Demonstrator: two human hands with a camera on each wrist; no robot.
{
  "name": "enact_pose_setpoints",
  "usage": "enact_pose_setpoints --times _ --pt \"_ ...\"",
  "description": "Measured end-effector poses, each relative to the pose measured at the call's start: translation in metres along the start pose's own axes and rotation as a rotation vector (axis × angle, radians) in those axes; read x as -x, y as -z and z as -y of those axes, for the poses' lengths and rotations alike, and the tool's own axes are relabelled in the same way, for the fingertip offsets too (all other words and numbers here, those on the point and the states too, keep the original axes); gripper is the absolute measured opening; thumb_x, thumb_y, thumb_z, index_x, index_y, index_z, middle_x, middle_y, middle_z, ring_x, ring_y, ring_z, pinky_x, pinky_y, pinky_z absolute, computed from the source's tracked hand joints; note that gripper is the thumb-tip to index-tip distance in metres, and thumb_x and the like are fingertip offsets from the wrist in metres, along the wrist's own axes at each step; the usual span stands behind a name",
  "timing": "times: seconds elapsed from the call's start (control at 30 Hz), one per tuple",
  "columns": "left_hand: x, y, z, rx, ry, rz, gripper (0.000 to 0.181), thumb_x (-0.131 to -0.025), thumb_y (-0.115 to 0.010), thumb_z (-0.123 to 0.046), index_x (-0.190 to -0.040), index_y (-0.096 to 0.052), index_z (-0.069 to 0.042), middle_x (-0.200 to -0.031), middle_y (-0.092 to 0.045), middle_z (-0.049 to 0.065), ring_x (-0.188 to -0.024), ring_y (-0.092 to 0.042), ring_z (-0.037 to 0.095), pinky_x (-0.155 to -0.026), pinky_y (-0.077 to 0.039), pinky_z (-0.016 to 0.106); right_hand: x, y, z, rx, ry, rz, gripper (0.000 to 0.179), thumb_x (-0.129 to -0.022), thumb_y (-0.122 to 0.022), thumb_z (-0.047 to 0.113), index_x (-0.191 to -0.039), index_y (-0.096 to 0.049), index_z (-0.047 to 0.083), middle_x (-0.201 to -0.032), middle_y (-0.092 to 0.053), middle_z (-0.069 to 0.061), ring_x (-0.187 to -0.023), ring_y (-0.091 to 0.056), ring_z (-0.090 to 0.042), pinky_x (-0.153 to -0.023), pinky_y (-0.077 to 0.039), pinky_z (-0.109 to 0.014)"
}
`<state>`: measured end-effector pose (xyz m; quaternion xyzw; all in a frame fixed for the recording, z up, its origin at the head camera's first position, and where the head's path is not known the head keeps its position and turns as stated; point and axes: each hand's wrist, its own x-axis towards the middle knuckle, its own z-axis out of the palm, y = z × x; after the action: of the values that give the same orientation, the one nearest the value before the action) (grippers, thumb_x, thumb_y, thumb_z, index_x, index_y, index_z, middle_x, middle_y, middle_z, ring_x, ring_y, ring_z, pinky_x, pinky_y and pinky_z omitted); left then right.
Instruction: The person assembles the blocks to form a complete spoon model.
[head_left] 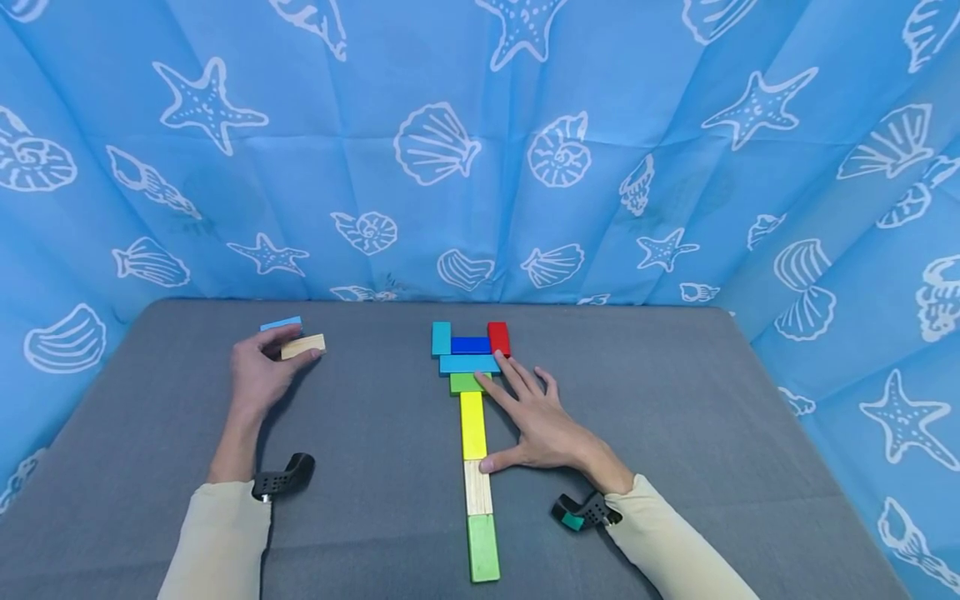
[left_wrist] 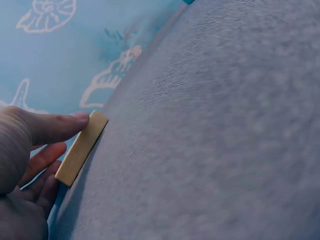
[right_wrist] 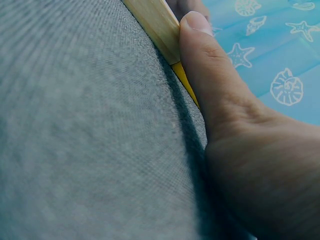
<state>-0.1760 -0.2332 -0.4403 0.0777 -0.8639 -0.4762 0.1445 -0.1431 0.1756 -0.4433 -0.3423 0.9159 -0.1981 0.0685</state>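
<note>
At the far left of the table, my left hand (head_left: 264,371) pinches a plain wooden block (head_left: 303,347) between thumb and fingers. A light blue block (head_left: 281,322) lies just behind it, partly hidden by the fingers. My right hand (head_left: 543,421) spreads its fingers over a row of blocks in the middle. Its thumb rests at a plain wood block (head_left: 477,487), and the fingertips reach a green block (head_left: 465,383) and a red block (head_left: 498,337). Between the green and wood blocks lies a yellow block (head_left: 472,425). In the left wrist view, the pinched wooden block (left_wrist: 82,149) stands tilted.
Nearest me, the row ends in a light green block (head_left: 483,547). At its far end lie a light blue crosswise block (head_left: 465,363), a dark blue block (head_left: 470,345) and a teal block (head_left: 441,338). A blue seashell curtain (head_left: 450,208) hangs behind the grey table (head_left: 360,500).
</note>
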Motion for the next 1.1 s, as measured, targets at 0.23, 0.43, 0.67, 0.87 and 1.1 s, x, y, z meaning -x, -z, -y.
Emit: enact_pose_setpoints --times 0.23,0.43,0.67,0.87,1.1 --pt "0.001 0.006 0.006 -0.042 -0.003 0.063 0.044 -0.088 -0.079 -0.005 -0.128 -0.066 0.005 -0.125 -0.064 0.029 -0.115 -0.062 0.041 -0.098 -0.048 0.054 0.0 0.0 0.001 0.002 -0.004 0.006 0.119 -0.074 -0.078 0.07 -0.164 -0.018 0.021 -0.17 -0.001 -0.013 -0.154 -0.004 -0.036 -0.114 -0.002 -0.067" --pt "0.002 0.002 0.003 -0.065 -0.011 0.085 0.04 -0.089 -0.079 -0.008 -0.126 -0.069 0.004 -0.123 -0.066 0.028 -0.114 -0.062 0.042 -0.096 -0.049 0.054 0.0 0.0 0.001 -0.003 -0.003 0.005 0.118 -0.074 -0.077 0.069 -0.164 -0.019 0.021 -0.17 -0.001 -0.012 -0.154 -0.004 -0.035 -0.114 -0.002 -0.067" --pt "0.001 -0.01 -0.021 -0.019 -0.046 0.107 0.039 -0.088 -0.08 -0.01 -0.124 -0.071 0.001 -0.122 -0.068 0.024 -0.111 -0.062 0.039 -0.094 -0.048 0.051 0.001 0.0 0.001 -0.006 -0.001 -0.007 0.118 -0.074 -0.078 0.069 -0.164 -0.019 0.021 -0.17 -0.001 -0.013 -0.154 -0.005 -0.036 -0.113 -0.003 -0.067" --pt "0.001 -0.033 -0.048 0.067 -0.077 0.18 0.039 -0.088 -0.081 -0.009 -0.125 -0.071 0.0 -0.124 -0.067 0.022 -0.115 -0.061 0.04 -0.096 -0.048 0.053 0.001 0.0 0.0 -0.003 -0.003 -0.007 0.118 -0.073 -0.077 0.07 -0.164 -0.019 0.022 -0.17 -0.001 -0.013 -0.154 -0.005 -0.035 -0.113 -0.003 -0.068" --pt "-0.002 -0.078 -0.083 0.12 -0.127 0.258 0.037 -0.086 -0.082 -0.007 -0.122 -0.073 -0.002 -0.122 -0.069 0.017 -0.114 -0.061 0.034 -0.101 -0.048 0.048 -0.001 0.0 0.0 0.004 -0.013 0.001 0.119 -0.073 -0.077 0.072 -0.164 -0.018 0.022 -0.17 0.001 -0.011 -0.154 -0.005 -0.036 -0.113 -0.002 -0.068"
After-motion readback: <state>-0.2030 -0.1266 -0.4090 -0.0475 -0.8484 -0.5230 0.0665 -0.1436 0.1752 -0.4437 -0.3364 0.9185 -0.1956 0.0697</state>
